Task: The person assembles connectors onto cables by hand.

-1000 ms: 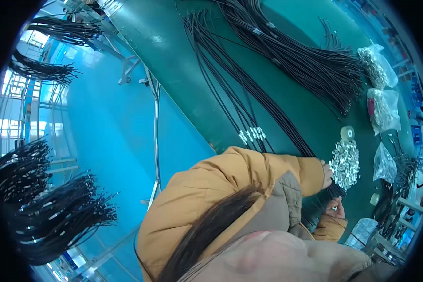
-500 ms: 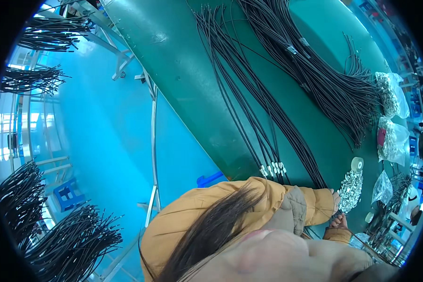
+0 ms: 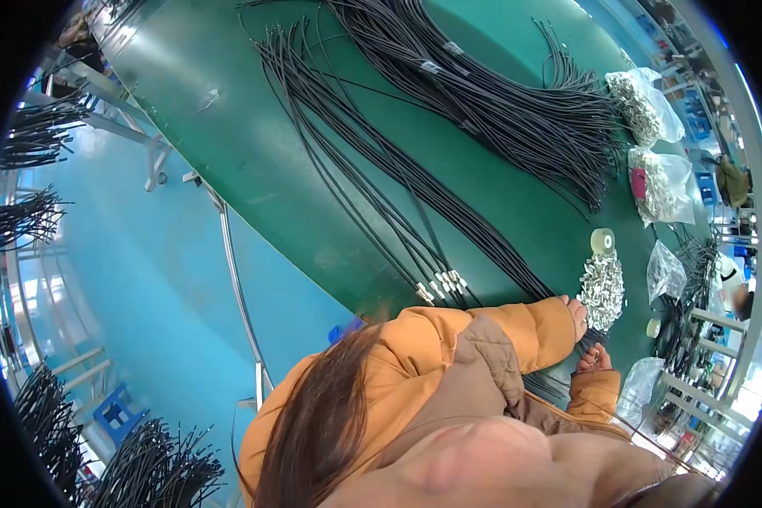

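Note:
My left hand, in an orange sleeve, is at the left edge of a pile of small shiny metal clips. Its fingers are curled, and what lies in them is hidden. Closer to me, my right hand has its fingers bent together in a pinch; whatever they hold is too small to name. Black cable ends show between the two hands. Left of my left forearm, several black cables lie lengthwise, some with silvery white clips on their near ends.
A thick bundle of black cables curves across the green table. Clear bags of metal parts lie along the right side, with a tape roll by the pile. More cables hang at left, near a blue stool.
The view has shifted, so table and cables sit further left and higher. My right hand has moved slightly apart from my left, which stays beside the clip pile.

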Available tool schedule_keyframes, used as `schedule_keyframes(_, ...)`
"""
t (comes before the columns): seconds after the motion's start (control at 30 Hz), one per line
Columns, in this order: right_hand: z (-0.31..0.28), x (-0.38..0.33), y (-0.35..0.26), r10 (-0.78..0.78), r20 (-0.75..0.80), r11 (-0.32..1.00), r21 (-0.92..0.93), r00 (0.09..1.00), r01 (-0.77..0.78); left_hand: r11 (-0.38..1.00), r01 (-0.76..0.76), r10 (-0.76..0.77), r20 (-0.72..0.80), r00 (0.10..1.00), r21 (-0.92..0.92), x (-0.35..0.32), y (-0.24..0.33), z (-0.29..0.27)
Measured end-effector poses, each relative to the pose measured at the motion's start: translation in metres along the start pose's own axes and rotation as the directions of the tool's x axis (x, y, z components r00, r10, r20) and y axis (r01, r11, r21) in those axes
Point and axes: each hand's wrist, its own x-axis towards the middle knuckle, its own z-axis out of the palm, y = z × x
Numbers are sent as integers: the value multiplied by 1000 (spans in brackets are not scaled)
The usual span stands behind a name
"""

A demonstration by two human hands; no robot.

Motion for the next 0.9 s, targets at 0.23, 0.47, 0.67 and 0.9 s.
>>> schedule_keyframes(0.23,-13,15,17,-48,360,997,-45,932,69,994,101,-107,-224,969,-37,-2,-5,2)
schedule_keyframes(0.47,-65,26,9,-41,432,999,-12,901,52,993,111,-111,-18,994,35,1,12,18)
schedule_keyframes(0.67,-66,12,21,-141,273,990,11,952,143,975,26,-12,-64,998,221,-10,2,-15)
schedule_keyframes(0.9,-97,31,22,-99,221,993,79,970,84,901,-244,222,102,970,358,-7,5,-33)
